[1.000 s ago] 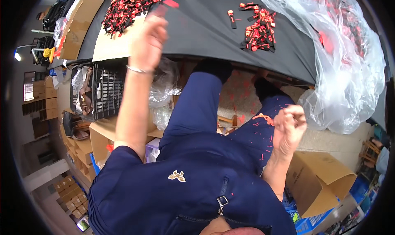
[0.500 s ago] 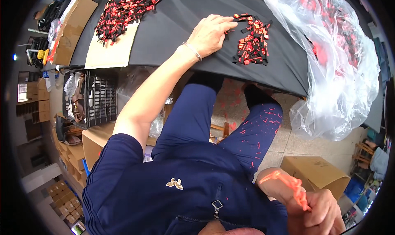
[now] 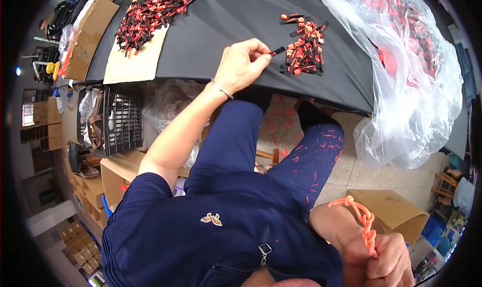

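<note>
Between the thumb and fingers of my left hand (image 3: 243,66), over the table's near part, is a small black fabric tab (image 3: 277,51) with a bit of red. Just right of it lies a small pile of black-and-red tabs (image 3: 306,48) on the dark cloth. My right hand (image 3: 385,261) is held low at the right, close to my body, its fingers closed. An orange knotted cord (image 3: 368,226) sticks up out of that fist. What else the fist may hold is hidden.
A bigger heap of similar tabs (image 3: 150,21) covers part of a tan cardboard sheet (image 3: 133,68) at the far left. A clear plastic bag (image 3: 411,116) hangs over the table's right side. Below stand a black crate (image 3: 123,126) and a cardboard box (image 3: 389,209). Red scraps dot my trousers.
My left hand has drawn back from the pile, toward me and left, with a tab now in its fingers. The pile has shifted slightly. My right hand still grips the cord, lifted a little.
</note>
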`<state>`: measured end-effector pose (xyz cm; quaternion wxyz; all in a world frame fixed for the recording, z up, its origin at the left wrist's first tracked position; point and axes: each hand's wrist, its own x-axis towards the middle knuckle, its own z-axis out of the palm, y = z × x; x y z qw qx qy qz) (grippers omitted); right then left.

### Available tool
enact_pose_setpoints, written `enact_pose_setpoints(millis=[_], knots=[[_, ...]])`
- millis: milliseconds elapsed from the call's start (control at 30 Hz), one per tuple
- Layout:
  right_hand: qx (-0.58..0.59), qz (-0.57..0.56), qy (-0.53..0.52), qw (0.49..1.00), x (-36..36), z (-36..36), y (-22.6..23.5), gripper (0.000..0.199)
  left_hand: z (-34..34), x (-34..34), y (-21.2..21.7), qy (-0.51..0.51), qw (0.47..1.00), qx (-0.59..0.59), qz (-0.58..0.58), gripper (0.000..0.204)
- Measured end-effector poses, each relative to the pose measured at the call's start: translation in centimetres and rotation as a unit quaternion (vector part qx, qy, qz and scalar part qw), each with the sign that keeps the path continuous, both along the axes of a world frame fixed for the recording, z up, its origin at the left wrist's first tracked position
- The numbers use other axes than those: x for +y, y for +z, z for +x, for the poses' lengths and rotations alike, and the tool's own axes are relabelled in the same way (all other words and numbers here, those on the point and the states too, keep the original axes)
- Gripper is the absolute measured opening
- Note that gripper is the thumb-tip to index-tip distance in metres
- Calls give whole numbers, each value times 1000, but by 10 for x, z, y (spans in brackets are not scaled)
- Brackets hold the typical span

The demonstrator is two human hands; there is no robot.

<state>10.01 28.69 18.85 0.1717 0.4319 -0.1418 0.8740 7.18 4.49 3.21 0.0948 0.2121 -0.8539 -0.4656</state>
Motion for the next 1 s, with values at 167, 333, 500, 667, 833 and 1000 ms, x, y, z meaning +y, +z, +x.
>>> enact_pose_setpoints(millis=[167, 333, 500, 667, 833, 1000], knots=[[-9, -110, -11, 994, 4, 19, 3, 51, 32, 33, 6, -20, 945, 21, 327, 15], [-7, 204, 120, 971, 48, 6, -29, 39, 58, 57, 7, -42, 935, -6, 352, 12], [-255, 593, -101, 757, 21, 13, -105, 35, 74, 76, 12, -96, 947, -21, 305, 12], [-161, 663, -281, 675, 28, 22, -155, 30, 81, 87, 20, -117, 943, -27, 312, 13], [-80, 687, -367, 622, 32, 24, -150, 21, 82, 92, 19, -149, 934, -24, 324, 14], [-143, 678, -315, 648, 38, 26, -154, 17, 83, 96, 18, -151, 926, -38, 345, 13]])
